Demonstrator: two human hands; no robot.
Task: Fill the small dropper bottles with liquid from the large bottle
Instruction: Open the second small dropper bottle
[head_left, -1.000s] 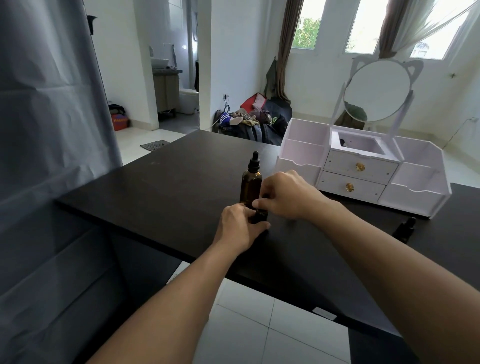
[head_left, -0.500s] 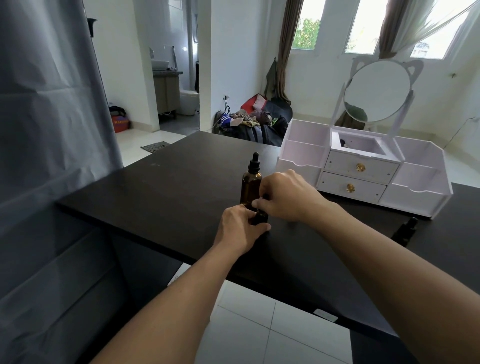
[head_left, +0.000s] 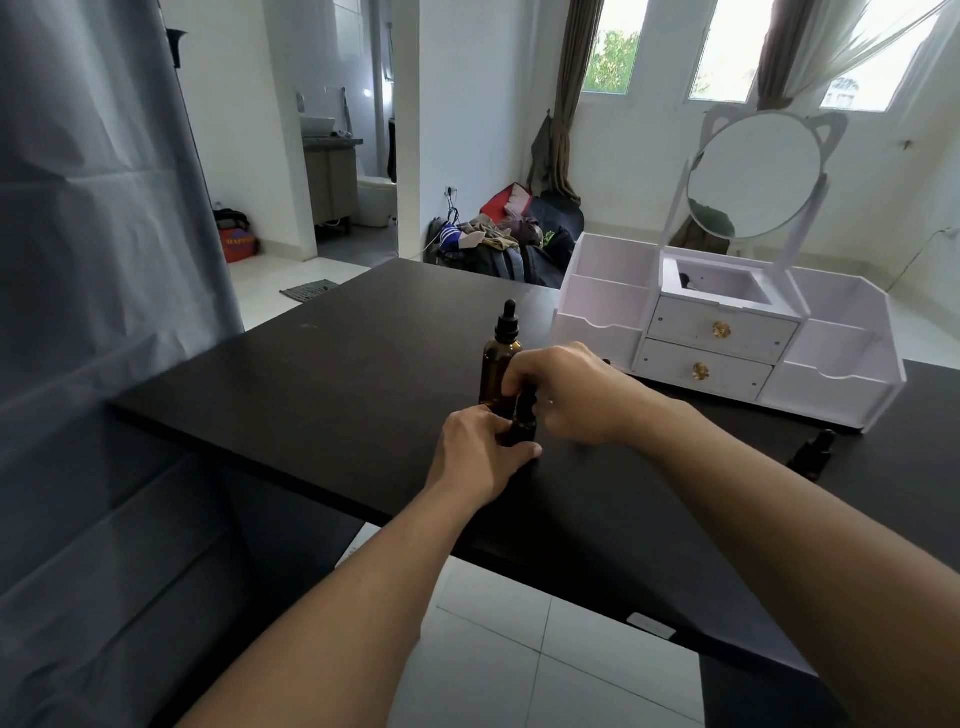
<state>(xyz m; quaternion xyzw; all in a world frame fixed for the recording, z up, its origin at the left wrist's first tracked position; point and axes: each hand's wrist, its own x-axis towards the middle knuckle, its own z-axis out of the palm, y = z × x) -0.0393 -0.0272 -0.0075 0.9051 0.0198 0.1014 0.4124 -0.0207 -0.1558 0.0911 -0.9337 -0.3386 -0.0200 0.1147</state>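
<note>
Both forearms reach forward over the black table (head_left: 322, 374). The left hand (head_left: 480, 452) curls round the body of a small dropper bottle (head_left: 523, 423) standing just in front of the large bottle (head_left: 500, 364), while the right hand (head_left: 566, 392) pinches its dropper cap from above. A second small bottle (head_left: 811, 454) lies well to the right of the large bottle. Three bottles show in all: one large, two small.

A dark table (head_left: 322, 374) carries a tall amber dropper bottle (head_left: 497, 371), a small dark bottle (head_left: 521, 423) just before it, another small bottle (head_left: 814, 454) rightward, and a white mirrored organizer (head_left: 727, 343).
</note>
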